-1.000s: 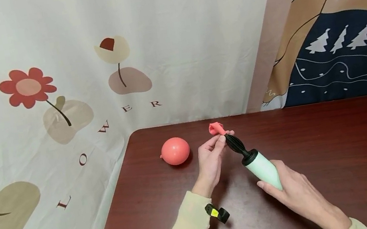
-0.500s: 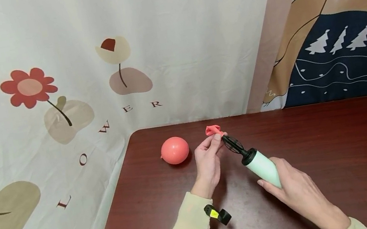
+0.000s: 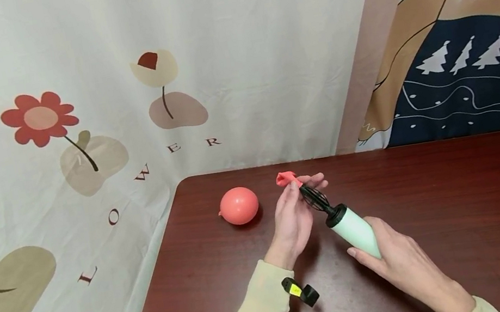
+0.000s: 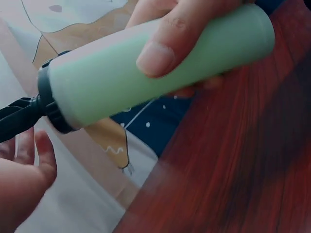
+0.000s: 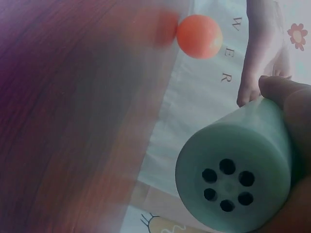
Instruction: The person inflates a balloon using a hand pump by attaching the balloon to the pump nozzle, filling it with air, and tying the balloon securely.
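Observation:
My right hand grips the mint-green barrel of a balloon pump, which tilts up to the left above the table. Its black ribbed nozzle points at my left hand. A limp coral balloon sits at the nozzle tip, and my left thumb and a finger pinch it there while other fingers extend beyond. In the left wrist view the pump barrel lies under my right thumb. The right wrist view shows the pump's holed end; the limp balloon is hidden there.
An inflated, tied coral balloon rests on the dark red-brown table, left of my left hand. Behind the table's far edge hang a white flower-print curtain and a navy and tan printed cloth.
The limp balloon and nozzle tip have shifted slightly left. My left hand has turned, and several of its fingers have spread out behind the nozzle. My right hand keeps its grip on the pump.

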Available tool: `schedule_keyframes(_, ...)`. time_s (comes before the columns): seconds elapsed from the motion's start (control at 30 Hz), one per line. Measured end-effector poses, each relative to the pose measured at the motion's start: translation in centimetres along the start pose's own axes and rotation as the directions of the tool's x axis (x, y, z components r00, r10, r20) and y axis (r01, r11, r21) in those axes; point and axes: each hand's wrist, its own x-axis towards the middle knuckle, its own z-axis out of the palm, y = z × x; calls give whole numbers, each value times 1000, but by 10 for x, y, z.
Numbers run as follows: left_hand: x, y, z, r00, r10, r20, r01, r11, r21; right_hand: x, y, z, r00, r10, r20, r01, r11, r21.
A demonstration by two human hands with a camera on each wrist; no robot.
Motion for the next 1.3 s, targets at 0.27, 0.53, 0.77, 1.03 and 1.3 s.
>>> schedule_keyframes(0.27, 1, -1, 6, 998, -4, 68, 12, 993, -118, 1, -3, 1, 999, 11, 30, -12, 1000, 29)
schedule_keyframes(0.53, 0, -2, 9, 1000, -17, -20, 14, 991, -134, 2, -4, 3, 1000, -7, 28, 6, 1000, 22)
schedule_keyframes(0.77, 1, -12, 13, 990, 2, -140, -18, 993, -115, 1, -6, 5, 999, 0, 46, -1, 999, 38)
schedule_keyframes(1.03, 5, -20, 15, 956, 149, -254, -150, 989, 13, -1, -8, 10, 997, -2, 76, -4, 997, 78)
schedule_keyframes(1.3, 15, -10, 5, 899, 221, -378, -213, 975, 63, -9, -5, 1, 971, 47, 234, -83, 986, 144)
